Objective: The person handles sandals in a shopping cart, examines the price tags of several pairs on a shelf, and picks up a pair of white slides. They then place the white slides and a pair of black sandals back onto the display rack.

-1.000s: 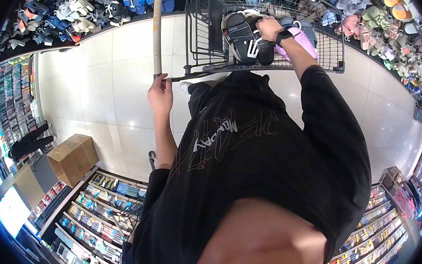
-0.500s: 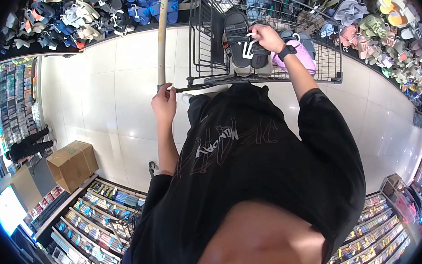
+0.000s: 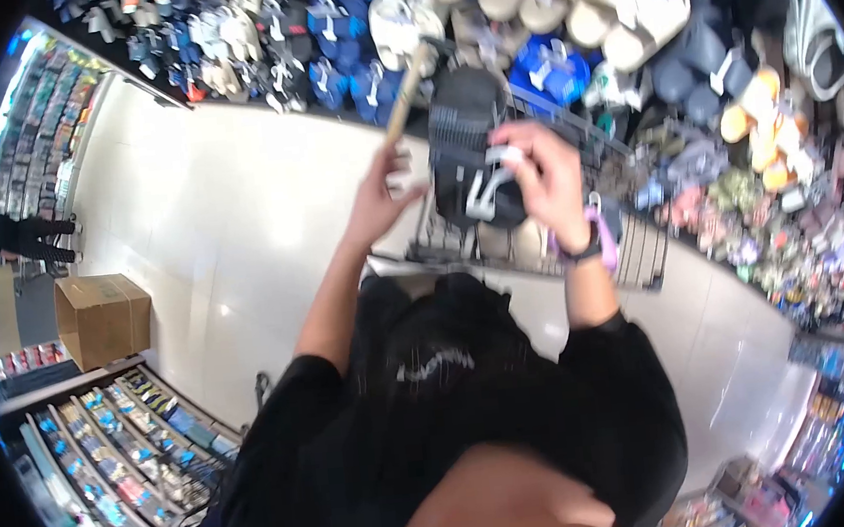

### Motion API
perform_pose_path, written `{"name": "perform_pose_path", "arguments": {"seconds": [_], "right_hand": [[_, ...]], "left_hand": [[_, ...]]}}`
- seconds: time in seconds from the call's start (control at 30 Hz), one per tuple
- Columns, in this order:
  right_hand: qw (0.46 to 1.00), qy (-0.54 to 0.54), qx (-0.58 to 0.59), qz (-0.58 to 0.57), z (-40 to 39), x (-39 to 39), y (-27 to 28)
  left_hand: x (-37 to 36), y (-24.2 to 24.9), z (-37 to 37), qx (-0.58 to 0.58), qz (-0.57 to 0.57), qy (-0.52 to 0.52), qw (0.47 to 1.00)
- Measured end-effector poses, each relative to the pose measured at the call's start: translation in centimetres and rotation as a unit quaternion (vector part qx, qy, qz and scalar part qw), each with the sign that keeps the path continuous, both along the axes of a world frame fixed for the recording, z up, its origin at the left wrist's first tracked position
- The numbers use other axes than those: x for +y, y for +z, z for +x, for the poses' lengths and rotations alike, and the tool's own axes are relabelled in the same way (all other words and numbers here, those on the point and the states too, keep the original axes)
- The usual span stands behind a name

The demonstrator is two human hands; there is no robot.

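A pair of black slide sandals (image 3: 464, 109) hangs over the cart, closer to me than the cart's contents. My right hand (image 3: 545, 172), with a dark watch on its wrist, grips the white plastic hanger (image 3: 486, 193) of the slides. To the left, my left hand (image 3: 384, 199) has its fingers curled at the lower end of a light wooden-looking pole (image 3: 406, 99), its thumb standing apart. The pole slants up to a dark tip near the sandals. Below the slides is the black wire cart (image 3: 642, 249), partly hidden, with a pink-purple shoe (image 3: 600, 233) beside my right wrist.
Racks of hanging sandals (image 3: 546, 72) run along the far side and the right. A cardboard box (image 3: 104, 321) stands on the tiled floor at left, with a person (image 3: 33, 237) behind it. Shelves of small packaged goods (image 3: 123, 460) are at lower left.
My right hand has raised the black slides from the cart by their hanger. My left hand has come up and right, and the pole is now tilted. The view has shifted.
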State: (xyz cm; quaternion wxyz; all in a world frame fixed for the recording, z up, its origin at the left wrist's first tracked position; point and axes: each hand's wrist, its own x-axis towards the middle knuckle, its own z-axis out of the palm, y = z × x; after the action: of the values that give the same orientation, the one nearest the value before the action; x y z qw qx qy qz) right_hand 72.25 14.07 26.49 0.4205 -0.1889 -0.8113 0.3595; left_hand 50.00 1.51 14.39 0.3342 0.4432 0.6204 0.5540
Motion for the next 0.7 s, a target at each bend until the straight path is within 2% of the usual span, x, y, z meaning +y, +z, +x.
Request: {"name": "perform_pose_path", "arguments": {"seconds": [0.07,0.13,0.23,0.33,0.43,0.5,0.57,0.7], "right_hand": [[0.999,0.037,0.028,-0.004,-2.8,-1.5,0.9],[0.997,0.059,0.013,-0.040,-5.8,-3.1,1.4],[0.994,0.080,0.024,-0.072,-10.7,-5.3,0.4],[0.988,0.090,0.020,-0.124,-16.0,-7.1,-0.3],[0.976,0.130,0.041,-0.171,-22.5,-8.7,-1.6],[0.963,0.152,0.070,-0.213,-27.5,-10.0,-2.3],[0.953,0.150,0.064,-0.254,-32.0,-11.5,-1.6],[0.960,0.159,0.079,-0.215,-38.6,-11.6,-2.9]], "left_hand": [[-0.7,1.9,-0.7,-0.095,-0.039,-0.060,0.993],[-2.7,2.5,-1.9,-0.164,-0.053,-0.016,0.985],[-6.1,2.0,-5.6,-0.223,-0.014,0.018,0.974],[-9.9,2.6,-11.0,-0.192,0.038,0.042,0.980],[-14.3,2.8,-17.9,-0.104,0.063,0.089,0.989],[-16.9,1.6,-22.0,-0.102,0.064,0.101,0.988],[-19.2,0.2,-25.3,-0.087,0.038,0.123,0.988],[-23.5,0.0,-30.0,-0.047,-0.040,0.189,0.980]]}}
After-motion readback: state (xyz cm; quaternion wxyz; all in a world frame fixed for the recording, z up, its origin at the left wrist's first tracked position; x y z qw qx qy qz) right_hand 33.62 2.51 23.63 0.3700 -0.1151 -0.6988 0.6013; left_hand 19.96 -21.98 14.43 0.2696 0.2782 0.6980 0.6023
